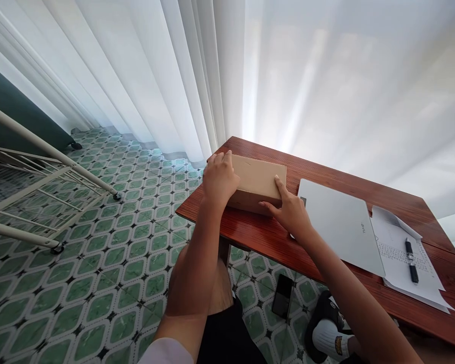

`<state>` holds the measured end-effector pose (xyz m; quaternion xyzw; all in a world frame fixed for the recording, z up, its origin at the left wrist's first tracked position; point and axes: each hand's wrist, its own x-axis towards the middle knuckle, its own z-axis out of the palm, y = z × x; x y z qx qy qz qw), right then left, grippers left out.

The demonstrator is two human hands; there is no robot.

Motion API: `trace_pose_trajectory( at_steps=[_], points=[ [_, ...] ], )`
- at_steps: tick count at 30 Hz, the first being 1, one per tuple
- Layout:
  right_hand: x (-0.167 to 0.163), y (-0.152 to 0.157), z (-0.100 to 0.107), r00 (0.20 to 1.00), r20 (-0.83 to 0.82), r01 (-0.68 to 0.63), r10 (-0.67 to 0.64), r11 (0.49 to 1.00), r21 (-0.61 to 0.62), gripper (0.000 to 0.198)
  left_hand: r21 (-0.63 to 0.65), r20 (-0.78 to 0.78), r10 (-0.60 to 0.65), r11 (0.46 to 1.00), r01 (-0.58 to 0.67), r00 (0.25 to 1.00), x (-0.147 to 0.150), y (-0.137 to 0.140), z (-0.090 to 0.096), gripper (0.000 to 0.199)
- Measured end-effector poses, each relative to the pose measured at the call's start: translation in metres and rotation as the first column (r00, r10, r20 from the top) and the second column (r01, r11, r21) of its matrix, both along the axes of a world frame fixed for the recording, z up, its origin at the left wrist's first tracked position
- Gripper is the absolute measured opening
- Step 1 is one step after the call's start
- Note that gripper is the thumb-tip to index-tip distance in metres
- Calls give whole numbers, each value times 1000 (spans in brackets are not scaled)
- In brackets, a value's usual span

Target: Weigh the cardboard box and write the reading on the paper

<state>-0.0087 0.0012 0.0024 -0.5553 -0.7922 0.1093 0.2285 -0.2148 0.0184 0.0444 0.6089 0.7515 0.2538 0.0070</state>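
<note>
A brown cardboard box [260,177] lies on the left end of a reddish wooden table [250,222]. My left hand [220,174] is wrapped over the box's left end, its fingertips out of sight behind the far side. At the right end, my right hand [290,205] grips the box, with one finger on the top and the thumb against the near side. The box looks closed, and I cannot see what is inside.
Right of the box lies a closed silver laptop [335,217], then papers [398,253] with a black pen [411,260] on them. A phone [282,296] rests on the tiled floor. A wheeled metal rack [53,177] stands left; white curtains [307,76] hang behind.
</note>
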Motion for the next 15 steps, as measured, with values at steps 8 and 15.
trace_pose_trajectory(
  at_steps=[8, 15],
  points=[
    [30, -10, 11, 1000, -28, 5, -4, 999, 45, 62, 501, -109, -287, 811, 302, 952, 58, -23, 17, 48],
    [83, -31, 13, 993, 115, 20, -41, 983, 182, 44, 582, -316, -576, 509, 634, 754, 121, -56, 7, 42]
  ],
)
